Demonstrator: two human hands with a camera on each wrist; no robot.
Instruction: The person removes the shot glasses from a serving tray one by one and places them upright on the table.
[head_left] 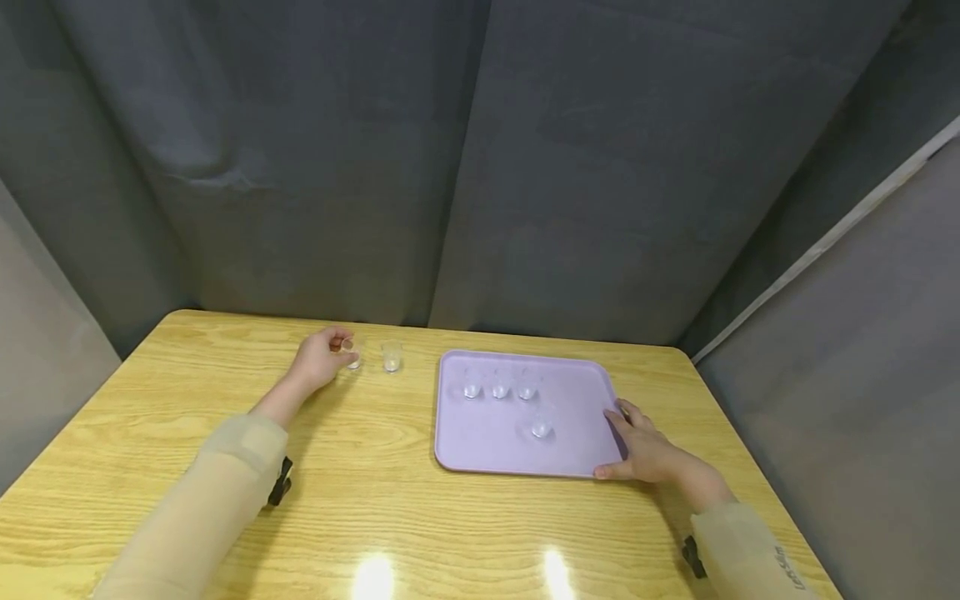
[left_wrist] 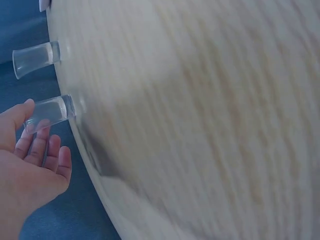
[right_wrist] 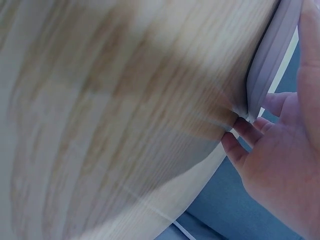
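Fingers of our right hand (head_left: 651, 454) lie nearly straight along the right edge of the tray (head_left: 487, 446), steadying it on the table (head_left: 360, 500), while our left hand (head_left: 321, 357) pinches a cup (head_left: 353, 355) at the far edge, a second cup (head_left: 392, 356) just beside it. Four cups already stand in the tray, so we judge the loading about two-thirds done. Next move, in our judgement: lift the held cup upright and carry it right, into the tray.

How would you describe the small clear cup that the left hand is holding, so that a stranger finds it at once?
Start at the lilac tray on the wooden table, then look to its left, near the table's far edge. Two small clear cups stand there off the tray. The held cup is the one farther from the tray, pinched by the left hand; the free cup stands untouched.
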